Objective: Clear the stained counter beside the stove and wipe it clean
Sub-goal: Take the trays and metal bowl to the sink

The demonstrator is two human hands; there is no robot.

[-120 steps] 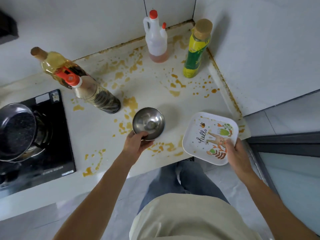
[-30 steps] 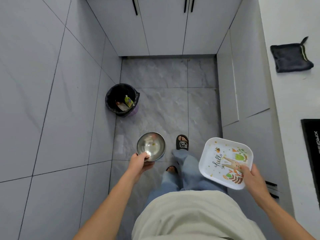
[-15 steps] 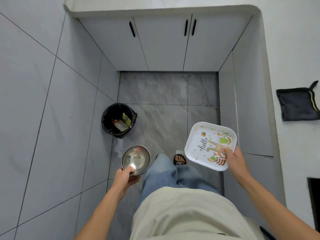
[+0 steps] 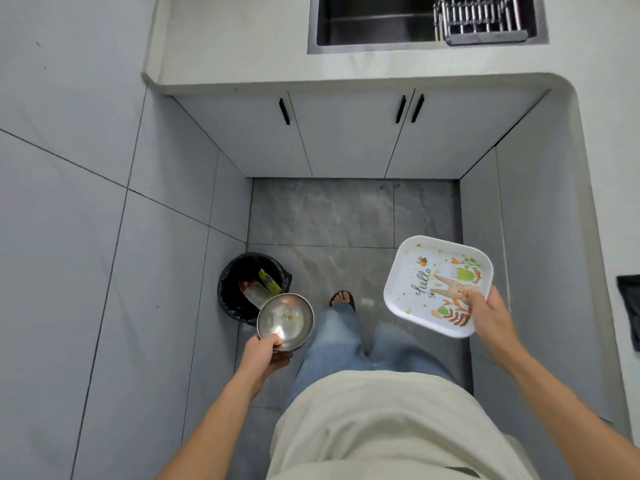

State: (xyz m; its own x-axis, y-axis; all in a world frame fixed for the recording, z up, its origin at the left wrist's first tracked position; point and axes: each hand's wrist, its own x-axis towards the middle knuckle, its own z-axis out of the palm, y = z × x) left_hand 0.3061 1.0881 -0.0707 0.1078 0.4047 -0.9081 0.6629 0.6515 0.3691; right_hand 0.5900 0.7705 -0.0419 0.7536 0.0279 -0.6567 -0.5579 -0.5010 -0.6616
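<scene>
My left hand (image 4: 260,351) grips the near rim of a small steel bowl (image 4: 286,320), held above the floor beside a black bin. My right hand (image 4: 486,313) holds a white square plate (image 4: 429,278) printed with "hello" and a rabbit, pinched at its near right corner and carried at waist height. A few yellow specks lie in the bowl. The stained counter and the stove are out of view.
A black-lined trash bin (image 4: 235,296) with wrappers stands on the floor at left. Ahead is a white counter (image 4: 242,39) holding a steel sink (image 4: 374,29) with a dish rack (image 4: 485,19). White cabinets (image 4: 346,140) sit below. A dark cloth (image 4: 628,310) lies on the right counter.
I have turned away from the stained counter and walked forward with bowl and plate; the view has tilted up, so the sink now shows and the bin is closer to the bowl.
</scene>
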